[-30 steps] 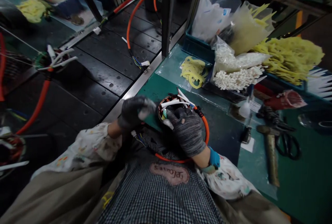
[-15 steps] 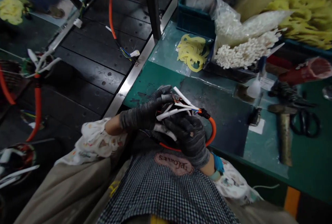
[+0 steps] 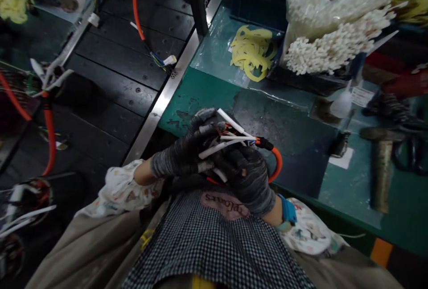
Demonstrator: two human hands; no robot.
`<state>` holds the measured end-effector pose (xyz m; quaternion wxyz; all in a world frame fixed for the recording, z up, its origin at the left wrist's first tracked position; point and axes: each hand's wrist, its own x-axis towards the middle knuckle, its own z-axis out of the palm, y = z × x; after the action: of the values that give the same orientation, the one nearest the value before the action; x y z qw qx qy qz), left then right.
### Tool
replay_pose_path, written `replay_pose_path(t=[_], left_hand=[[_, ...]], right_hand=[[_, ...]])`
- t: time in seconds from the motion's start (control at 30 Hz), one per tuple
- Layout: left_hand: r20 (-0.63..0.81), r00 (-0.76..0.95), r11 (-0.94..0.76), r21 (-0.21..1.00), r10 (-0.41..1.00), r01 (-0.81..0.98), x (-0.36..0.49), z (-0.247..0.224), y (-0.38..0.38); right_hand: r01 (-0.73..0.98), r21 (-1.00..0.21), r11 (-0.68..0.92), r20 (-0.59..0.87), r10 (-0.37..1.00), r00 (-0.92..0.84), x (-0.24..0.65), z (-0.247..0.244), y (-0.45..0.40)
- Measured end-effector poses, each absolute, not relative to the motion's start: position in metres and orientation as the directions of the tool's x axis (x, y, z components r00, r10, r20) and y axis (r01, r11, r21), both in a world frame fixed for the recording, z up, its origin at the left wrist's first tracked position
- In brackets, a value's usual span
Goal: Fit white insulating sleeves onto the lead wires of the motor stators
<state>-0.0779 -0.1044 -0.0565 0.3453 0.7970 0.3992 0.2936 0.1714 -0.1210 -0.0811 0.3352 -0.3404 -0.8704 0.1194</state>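
Clasping stator | white leads | orange cable | hands pressed around it

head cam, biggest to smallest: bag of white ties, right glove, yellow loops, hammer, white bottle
Bag of white ties, largest, though cut off by the frame.
Right gloved hand next, unsure since it sits nearest the camera.
Yellow loops and hammer look alike, so unranked.
White bottle smallest.
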Motion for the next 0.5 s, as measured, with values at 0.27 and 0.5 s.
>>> replay_pose_path(t=[0.27, 0.5], left_hand=[[0.271, 0.534, -0.531, 0.736, 0.8, 0.421, -0.07, -0.049, -0.106], [0.379, 0.471, -0.582, 0.692, 0.797, 0.428, -0.066, -0.06, -0.107]], right_hand=[[0.552, -0.446, 0.705, 0.417, 0.709, -0.568, 0.17, -0.071, -0.124], [0.456, -0.358, 0.815, 0.599, 0.575, -0.557, 0.192, -0.074, -0.125]])
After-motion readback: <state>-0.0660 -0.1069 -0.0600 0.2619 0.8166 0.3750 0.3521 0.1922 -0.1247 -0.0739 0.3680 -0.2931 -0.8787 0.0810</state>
